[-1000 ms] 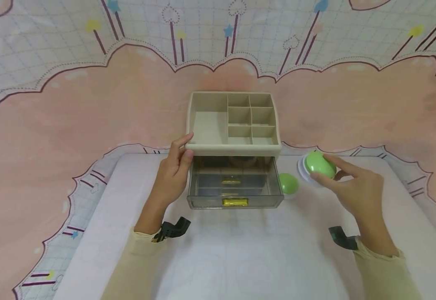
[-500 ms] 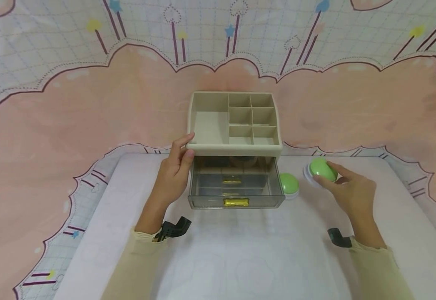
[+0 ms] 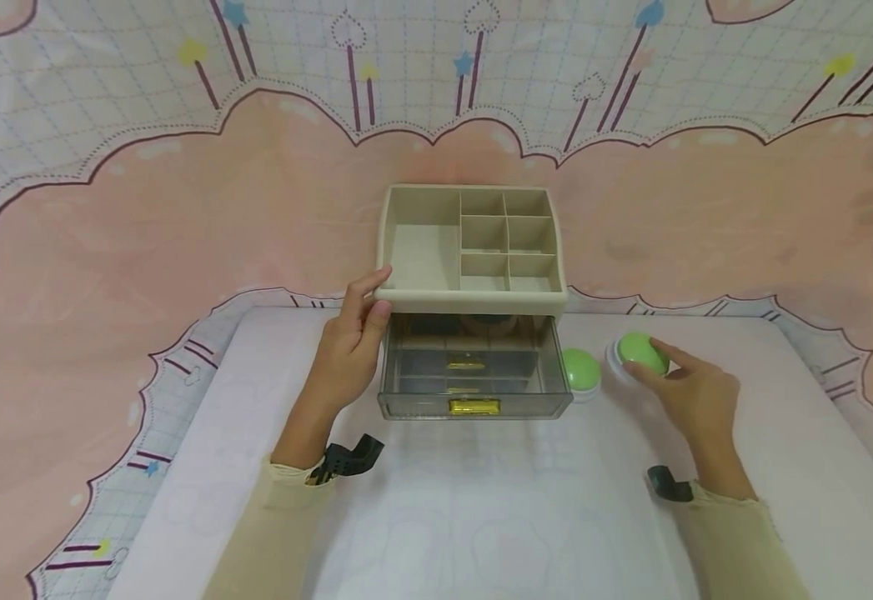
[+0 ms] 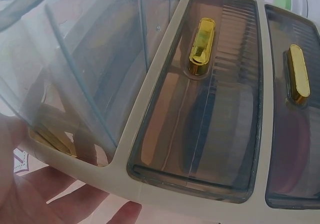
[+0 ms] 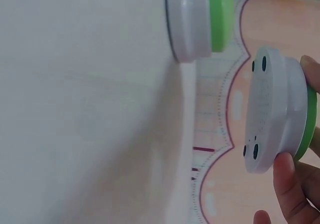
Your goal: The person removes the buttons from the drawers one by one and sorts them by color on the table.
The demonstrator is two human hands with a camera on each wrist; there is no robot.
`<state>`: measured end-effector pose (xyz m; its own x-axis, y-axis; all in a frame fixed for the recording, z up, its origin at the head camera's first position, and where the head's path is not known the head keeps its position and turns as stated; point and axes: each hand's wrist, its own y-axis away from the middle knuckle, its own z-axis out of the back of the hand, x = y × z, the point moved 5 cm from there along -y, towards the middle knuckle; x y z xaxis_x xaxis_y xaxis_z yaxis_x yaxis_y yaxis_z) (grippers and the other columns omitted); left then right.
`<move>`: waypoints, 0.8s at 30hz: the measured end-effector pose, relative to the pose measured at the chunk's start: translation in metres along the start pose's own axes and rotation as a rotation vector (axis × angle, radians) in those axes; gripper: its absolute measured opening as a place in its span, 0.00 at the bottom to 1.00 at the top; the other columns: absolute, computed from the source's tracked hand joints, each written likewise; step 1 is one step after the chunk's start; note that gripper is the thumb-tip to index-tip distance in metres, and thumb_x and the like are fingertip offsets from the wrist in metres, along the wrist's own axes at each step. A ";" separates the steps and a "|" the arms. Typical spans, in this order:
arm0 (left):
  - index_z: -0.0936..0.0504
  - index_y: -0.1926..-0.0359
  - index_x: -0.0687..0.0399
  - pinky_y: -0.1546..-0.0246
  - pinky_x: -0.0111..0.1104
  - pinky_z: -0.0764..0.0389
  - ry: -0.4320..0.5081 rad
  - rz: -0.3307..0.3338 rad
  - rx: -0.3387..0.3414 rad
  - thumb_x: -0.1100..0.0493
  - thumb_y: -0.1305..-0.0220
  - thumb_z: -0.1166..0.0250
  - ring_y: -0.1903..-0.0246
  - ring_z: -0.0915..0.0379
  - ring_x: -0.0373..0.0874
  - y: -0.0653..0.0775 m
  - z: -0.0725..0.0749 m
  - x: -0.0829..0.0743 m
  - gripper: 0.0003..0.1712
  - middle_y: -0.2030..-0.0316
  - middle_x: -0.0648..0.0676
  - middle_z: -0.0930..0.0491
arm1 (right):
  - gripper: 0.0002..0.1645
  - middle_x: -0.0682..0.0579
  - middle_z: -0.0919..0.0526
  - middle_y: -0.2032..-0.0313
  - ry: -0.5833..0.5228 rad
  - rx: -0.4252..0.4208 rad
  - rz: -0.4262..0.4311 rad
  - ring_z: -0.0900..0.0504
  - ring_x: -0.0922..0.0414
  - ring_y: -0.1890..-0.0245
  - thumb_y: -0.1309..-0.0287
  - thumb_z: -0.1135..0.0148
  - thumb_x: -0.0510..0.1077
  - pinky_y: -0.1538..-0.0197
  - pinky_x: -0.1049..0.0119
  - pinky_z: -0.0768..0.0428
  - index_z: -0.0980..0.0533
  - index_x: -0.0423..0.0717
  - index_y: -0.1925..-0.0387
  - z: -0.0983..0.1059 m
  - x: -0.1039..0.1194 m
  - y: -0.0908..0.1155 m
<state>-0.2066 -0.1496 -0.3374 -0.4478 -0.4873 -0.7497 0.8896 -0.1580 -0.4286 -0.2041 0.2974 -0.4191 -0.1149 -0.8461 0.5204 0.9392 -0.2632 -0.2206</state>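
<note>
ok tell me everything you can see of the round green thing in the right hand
The round green thing has a glossy green dome on a stepped white base, plastic by its look. Dark round spots dot its flat underside. The right hand grips it, tilted, above the white table, apart from the similar one beside the drawer unit.

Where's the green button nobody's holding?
In the head view, right of centre: the unheld green button sits on the table between the open drawer and the right hand.
</note>
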 end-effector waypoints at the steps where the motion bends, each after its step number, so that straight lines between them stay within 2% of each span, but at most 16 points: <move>1: 0.41 0.25 0.40 0.49 0.50 0.25 0.002 0.000 0.003 0.51 0.18 0.52 0.51 0.23 0.56 0.000 0.000 0.000 0.25 0.41 0.65 0.20 | 0.40 0.40 0.13 0.71 -0.002 0.005 -0.008 0.22 0.51 0.70 0.45 0.28 0.68 0.68 0.62 0.34 0.20 0.51 0.37 -0.002 -0.001 0.000; 5: 0.41 0.25 0.40 0.44 0.54 0.24 -0.002 0.003 0.007 0.50 0.18 0.52 0.45 0.22 0.57 0.000 -0.001 0.001 0.25 0.37 0.66 0.22 | 0.41 0.40 0.13 0.69 0.004 0.026 -0.036 0.23 0.50 0.68 0.44 0.29 0.70 0.68 0.63 0.33 0.21 0.52 0.36 -0.008 -0.007 0.000; 10: 0.42 0.24 0.40 0.53 0.49 0.27 -0.018 0.000 0.006 0.49 0.17 0.53 0.54 0.25 0.56 0.000 -0.002 0.001 0.25 0.39 0.65 0.20 | 0.40 0.40 0.13 0.70 0.013 0.002 -0.019 0.22 0.51 0.69 0.45 0.28 0.68 0.69 0.64 0.33 0.20 0.50 0.37 -0.014 -0.011 -0.002; 13: 0.42 0.24 0.40 0.55 0.47 0.28 -0.021 0.002 0.001 0.49 0.17 0.53 0.57 0.27 0.56 0.000 -0.001 0.000 0.25 0.41 0.64 0.20 | 0.40 0.42 0.13 0.71 0.016 0.008 -0.012 0.22 0.52 0.69 0.45 0.27 0.67 0.69 0.65 0.33 0.20 0.49 0.38 -0.018 -0.013 -0.003; 20: 0.42 0.24 0.40 0.43 0.55 0.25 -0.016 0.007 0.006 0.49 0.18 0.53 0.44 0.22 0.58 0.000 0.000 0.001 0.26 0.37 0.66 0.22 | 0.46 0.42 0.16 0.66 0.018 0.131 -0.141 0.28 0.49 0.61 0.45 0.32 0.74 0.63 0.62 0.36 0.24 0.54 0.32 -0.026 -0.022 -0.004; 24: 0.41 0.24 0.40 0.43 0.55 0.25 -0.018 0.007 -0.001 0.49 0.18 0.53 0.44 0.22 0.58 0.000 0.000 0.000 0.26 0.37 0.65 0.22 | 0.47 0.40 0.15 0.60 0.012 0.167 -0.155 0.26 0.47 0.58 0.44 0.33 0.75 0.61 0.61 0.36 0.25 0.54 0.32 -0.027 -0.024 -0.005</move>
<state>-0.2067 -0.1499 -0.3378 -0.4402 -0.5039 -0.7431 0.8924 -0.1542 -0.4241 -0.2148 0.3063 -0.4529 -0.2647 -0.8076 0.5271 0.9506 -0.3106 0.0015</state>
